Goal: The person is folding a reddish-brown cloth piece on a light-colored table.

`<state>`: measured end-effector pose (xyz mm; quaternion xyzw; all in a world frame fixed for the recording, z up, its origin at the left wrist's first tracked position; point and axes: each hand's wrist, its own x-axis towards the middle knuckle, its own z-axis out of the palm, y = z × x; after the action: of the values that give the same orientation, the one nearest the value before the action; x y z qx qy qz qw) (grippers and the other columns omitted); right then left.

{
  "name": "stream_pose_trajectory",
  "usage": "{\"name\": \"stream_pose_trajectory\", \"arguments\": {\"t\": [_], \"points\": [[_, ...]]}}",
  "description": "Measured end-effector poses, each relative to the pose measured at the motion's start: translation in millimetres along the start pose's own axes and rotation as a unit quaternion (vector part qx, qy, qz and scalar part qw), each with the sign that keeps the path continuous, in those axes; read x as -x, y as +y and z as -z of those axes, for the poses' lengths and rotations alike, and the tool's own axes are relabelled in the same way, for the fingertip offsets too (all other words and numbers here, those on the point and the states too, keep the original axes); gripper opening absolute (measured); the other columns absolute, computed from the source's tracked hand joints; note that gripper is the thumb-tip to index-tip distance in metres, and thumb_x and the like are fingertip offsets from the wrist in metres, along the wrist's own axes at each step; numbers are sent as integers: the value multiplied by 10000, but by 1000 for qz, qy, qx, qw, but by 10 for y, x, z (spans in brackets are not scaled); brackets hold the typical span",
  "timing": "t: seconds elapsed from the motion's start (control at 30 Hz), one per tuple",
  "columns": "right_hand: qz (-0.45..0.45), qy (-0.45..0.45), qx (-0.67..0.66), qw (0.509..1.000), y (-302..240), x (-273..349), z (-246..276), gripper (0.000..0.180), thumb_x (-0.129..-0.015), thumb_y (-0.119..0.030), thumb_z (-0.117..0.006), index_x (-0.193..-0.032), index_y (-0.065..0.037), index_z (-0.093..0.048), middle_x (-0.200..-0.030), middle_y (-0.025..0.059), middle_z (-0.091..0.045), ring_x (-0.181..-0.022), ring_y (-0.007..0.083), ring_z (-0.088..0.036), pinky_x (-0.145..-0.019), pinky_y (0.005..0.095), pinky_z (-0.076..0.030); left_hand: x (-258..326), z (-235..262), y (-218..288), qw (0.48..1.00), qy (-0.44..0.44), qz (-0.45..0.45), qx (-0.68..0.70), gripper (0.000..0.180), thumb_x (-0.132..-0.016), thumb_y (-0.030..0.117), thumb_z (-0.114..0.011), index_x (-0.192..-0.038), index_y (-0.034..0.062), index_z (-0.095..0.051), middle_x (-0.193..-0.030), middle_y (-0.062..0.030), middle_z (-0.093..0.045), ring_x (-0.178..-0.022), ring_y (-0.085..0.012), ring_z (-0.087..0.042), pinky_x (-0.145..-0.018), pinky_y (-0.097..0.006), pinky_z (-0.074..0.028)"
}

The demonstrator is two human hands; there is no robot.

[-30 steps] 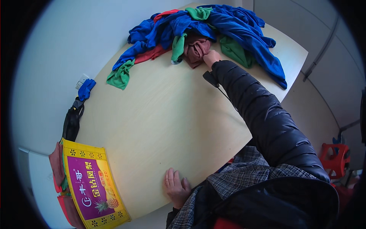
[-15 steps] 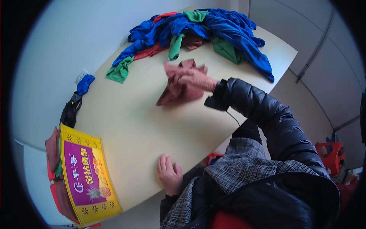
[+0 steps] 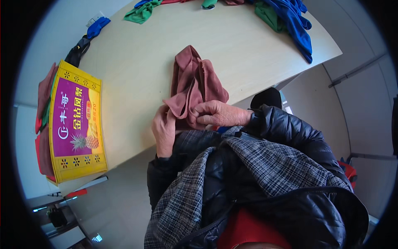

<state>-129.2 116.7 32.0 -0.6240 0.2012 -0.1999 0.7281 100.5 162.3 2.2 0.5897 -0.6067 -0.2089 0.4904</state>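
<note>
You are working at a pale wooden table (image 3: 232,50) with a rounded edge. A dusty-red cloth (image 3: 195,83) is lying crumpled on it near the edge closest to you. At twelve o'clock, along the far side, a green cloth (image 3: 143,11), another green cloth (image 3: 269,14) and a blue garment (image 3: 296,27) are lying in a heap. At nine o'clock, a yellow and purple carton (image 3: 76,122) is sitting at the table's end.

Bench clutter away from the work

A yellow-and-purple carton (image 3: 76,124) sits at frame left; green cloth (image 3: 141,12) and blue cloths (image 3: 296,25) lie along the bench's (image 3: 137,70) top edge.
</note>
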Motion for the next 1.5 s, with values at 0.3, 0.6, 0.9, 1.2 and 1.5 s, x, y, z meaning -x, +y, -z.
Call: {"name": "stream_pose_trajectory", "arguments": {"t": [0.3, 0.6, 0.9, 1.2, 1.5], "points": [[37, 47, 155, 986, 60, 59, -174, 117, -985, -113, -612, -1048, -28, -661, -889, 124, -671, -831, 202, -654, -793, 365, -540, 129, 326, 12, 935, -123, 203, 263, 428, -1059, 415, -566, -1147, 14, -687, -970, -43, -720, -888, -147, -657, -802, -299, -522], [28, 172, -26, 984, -201, 204, 328, 108, -1019, -147, -590, -1046, -85, -674, -995, 18, -699, -988, 132, -661, -941, 288, -515, -470, 476, 302, 941, 3, 140, 307, 227, -1053, 265, -598, -1080, 48, -661, -921, -28, -710, -686, -97, -639, -618, -237, -497], [248, 300, -82, 917, -1316, 335, 1528, 277, -1048, -279, -580, -1228, -82, -653, -1148, 21, -697, -1033, 145, -661, -982, 309, -505, -1660, 1580, 537, 935, 156, -23, 318, 204, -1055, 259, -584, -1129, 70, -609, -968, -78, -730, -755, -165, -704, -625, -275, -541], [280, 429, -140, 847, -1283, 928, 2145, 325, -1056, -294, -571, -1282, -74, -649, -1165, 67, -714, -1053, 180, -672, -1005, 334, -504, -1586, 2218, 105, 886, 247, -19, 392, 222, -1025, 233, -630, -1145, 49, -600, -998, -113, -709, -808, -233, -717, -662, -350, -598], [58, 454, -160, 875, 201, 1251, 2052, 285, -1042, -289, -607, -1189, -58, -685, -1120, 52, -732, -1047, 170, -680, -995, 339, -519, -145, 2223, -1132, 867, 232, 203, 391, 362, -1041, 270, -603, -1299, 18, -572, -1222, -148, -653, -1164, -282, -626, -1010, -356, -489]]}}
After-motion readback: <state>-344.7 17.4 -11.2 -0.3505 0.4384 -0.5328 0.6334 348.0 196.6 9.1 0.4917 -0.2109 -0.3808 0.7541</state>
